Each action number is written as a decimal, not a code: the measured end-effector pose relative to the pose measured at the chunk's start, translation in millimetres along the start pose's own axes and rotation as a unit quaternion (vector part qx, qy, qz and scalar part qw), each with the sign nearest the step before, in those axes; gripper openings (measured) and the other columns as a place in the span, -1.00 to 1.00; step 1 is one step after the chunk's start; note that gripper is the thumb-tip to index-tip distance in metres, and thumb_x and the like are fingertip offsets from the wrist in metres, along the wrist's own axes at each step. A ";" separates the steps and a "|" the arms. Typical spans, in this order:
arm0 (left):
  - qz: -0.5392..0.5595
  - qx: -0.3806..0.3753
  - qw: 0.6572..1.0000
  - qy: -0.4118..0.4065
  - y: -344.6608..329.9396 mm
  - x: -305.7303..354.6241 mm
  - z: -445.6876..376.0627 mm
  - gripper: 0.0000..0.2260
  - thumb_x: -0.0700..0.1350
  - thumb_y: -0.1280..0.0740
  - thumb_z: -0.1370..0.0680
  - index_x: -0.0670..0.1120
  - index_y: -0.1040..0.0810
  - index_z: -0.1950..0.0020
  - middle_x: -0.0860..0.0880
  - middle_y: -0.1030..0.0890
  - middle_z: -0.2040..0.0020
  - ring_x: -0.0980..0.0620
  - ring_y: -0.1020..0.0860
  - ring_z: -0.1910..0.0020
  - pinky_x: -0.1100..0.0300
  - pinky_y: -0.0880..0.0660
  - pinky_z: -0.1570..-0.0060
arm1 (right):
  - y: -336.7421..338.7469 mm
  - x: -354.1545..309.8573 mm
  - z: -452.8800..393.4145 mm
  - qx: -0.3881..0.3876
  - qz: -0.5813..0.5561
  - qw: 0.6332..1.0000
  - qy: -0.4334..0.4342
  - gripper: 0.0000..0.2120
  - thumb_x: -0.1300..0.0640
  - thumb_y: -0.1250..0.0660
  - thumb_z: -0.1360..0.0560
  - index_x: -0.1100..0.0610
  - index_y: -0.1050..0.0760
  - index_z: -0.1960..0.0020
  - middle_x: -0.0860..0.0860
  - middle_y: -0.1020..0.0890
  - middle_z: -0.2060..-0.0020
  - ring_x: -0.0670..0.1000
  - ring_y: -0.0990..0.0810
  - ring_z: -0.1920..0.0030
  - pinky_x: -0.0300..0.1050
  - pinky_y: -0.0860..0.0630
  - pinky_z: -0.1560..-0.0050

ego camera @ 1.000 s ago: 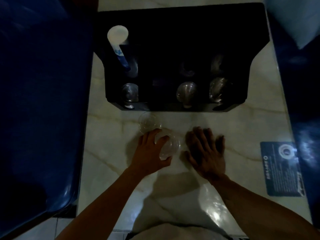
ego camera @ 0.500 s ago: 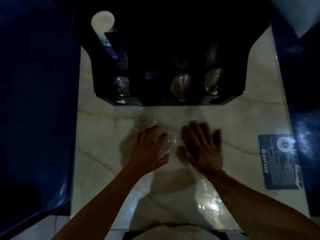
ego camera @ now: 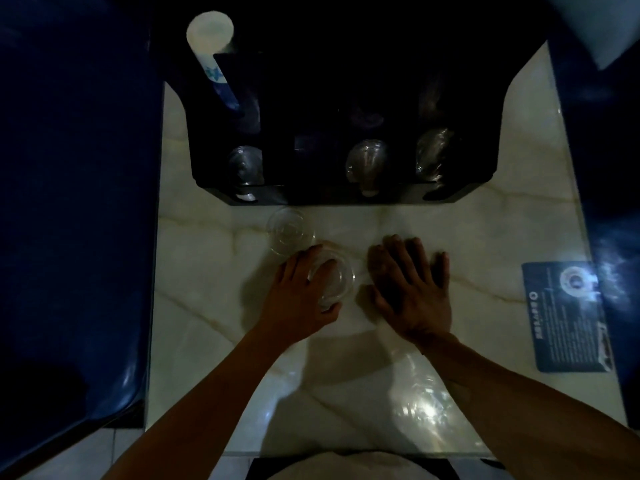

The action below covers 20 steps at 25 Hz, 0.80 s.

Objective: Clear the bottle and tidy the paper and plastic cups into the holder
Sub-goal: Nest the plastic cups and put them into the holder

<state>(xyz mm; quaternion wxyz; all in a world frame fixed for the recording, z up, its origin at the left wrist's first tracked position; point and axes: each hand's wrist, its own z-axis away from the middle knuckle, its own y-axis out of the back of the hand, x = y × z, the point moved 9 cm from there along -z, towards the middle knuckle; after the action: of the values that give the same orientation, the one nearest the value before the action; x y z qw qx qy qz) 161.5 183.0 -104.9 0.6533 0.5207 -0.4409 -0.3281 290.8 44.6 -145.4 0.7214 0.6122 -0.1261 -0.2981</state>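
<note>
L hand [ego camera: 298, 296] grip closed round clear plastic cup [ego camera: 334, 280] on pale marble table [ego camera: 485, 237], 2nd clear cup [ego camera: 289, 232] just beside, nr black cup holder [ego camera: 329, 192]. R hand [ego camera: 412, 289] flat, open, empty.

Very little has moved in the last second. The left hand [ego camera: 298, 296] has closed a bit more around the clear plastic cup [ego camera: 334, 280], with its fingers curled further over the rim. The right hand [ego camera: 412, 289] has spread a little flatter on the worktop [ego camera: 207, 271]. The camera has tipped slightly, so the black holder [ego camera: 485, 140] sits a bit differently in the picture.
</note>
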 end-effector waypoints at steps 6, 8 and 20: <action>0.044 0.077 0.995 0.053 23.3 -21.9 4.6 -0.47 0.25 -0.25 -0.46 -0.04 -0.40 -0.30 -0.17 -0.51 -0.28 -0.20 -0.49 -0.21 -0.09 -0.50 -0.13 | -2.2 0.9 0.0 0.000 -0.003 1.000 0.001 -0.32 -0.39 0.14 -0.53 -0.16 0.14 -0.57 -0.10 0.07 -0.59 0.07 0.17 -0.58 0.37 0.12 -0.49; 0.065 0.108 0.984 0.129 36.4 -48.3 -4.9 -0.52 0.20 -0.24 -0.47 -0.04 -0.35 -0.29 -0.20 -0.52 -0.21 -0.23 -0.52 -0.12 -0.10 -0.53 -0.03 | -2.0 0.7 -0.5 0.000 -0.003 1.000 0.000 -0.32 -0.39 0.15 -0.53 -0.16 0.14 -0.57 -0.10 0.07 -0.59 0.07 0.16 -0.58 0.36 0.13 -0.49; -0.029 -0.044 0.967 0.251 15.0 -81.1 -56.1 -0.22 0.36 -0.29 -0.42 -0.06 -0.23 -0.48 -0.23 -0.24 -0.44 -0.29 -0.32 -0.30 -0.14 -0.46 -0.12 | -3.9 2.0 -0.8 -0.007 0.009 1.000 0.001 -0.32 -0.37 0.14 -0.53 -0.15 0.15 -0.57 -0.07 0.06 -0.60 0.09 0.20 -0.58 0.38 0.11 -0.48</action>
<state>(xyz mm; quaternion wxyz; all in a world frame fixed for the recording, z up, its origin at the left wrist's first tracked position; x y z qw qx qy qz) 180.4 280.6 -113.2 0.7555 0.5699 -0.2328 -0.2242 291.7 43.8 -149.7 0.7282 0.6064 -0.1289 -0.2922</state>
